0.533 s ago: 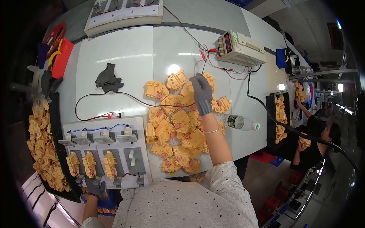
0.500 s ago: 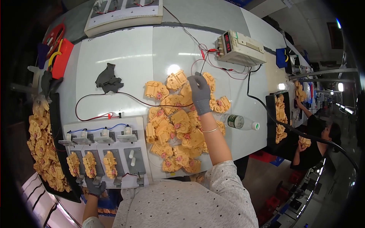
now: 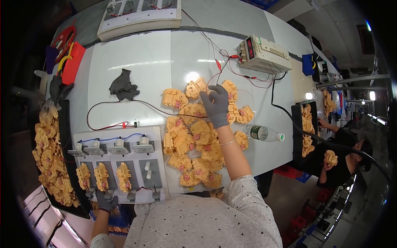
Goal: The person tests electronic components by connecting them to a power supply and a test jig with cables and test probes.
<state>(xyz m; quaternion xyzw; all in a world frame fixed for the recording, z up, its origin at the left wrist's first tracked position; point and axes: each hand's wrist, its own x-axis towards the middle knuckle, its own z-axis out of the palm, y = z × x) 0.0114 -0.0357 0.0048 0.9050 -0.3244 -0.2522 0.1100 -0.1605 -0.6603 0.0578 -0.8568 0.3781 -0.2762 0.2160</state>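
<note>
My right hand (image 3: 216, 106), in a grey glove, hovers over a pile of yellow plastic gear housings (image 3: 201, 133). Its fingers are curled, and a thin black wire lead (image 3: 219, 78) runs into them; the fingertips are partly hidden. Down at the left, my gloved left hand (image 3: 106, 202) is closed at a small metal clamp (image 3: 108, 194) on the front edge of a white test fixture (image 3: 142, 173). Three yellow housings (image 3: 101, 176) stand in the fixture's slots. Its rightmost slot holds two white pegs (image 3: 148, 169) and no housing.
A power supply (image 3: 264, 53) with red clips stands at the back right, near a lying plastic bottle (image 3: 264, 133). A dark glove (image 3: 123, 85) lies at the back left. Black trays of housings (image 3: 51, 161) flank both sides. A co-worker (image 3: 343, 153) sits at the far right.
My right hand has drawn slightly back toward me, its fingers more curled. My left hand stays at the clamp. The whole view has shifted a little. The co-worker's arms have moved.
</note>
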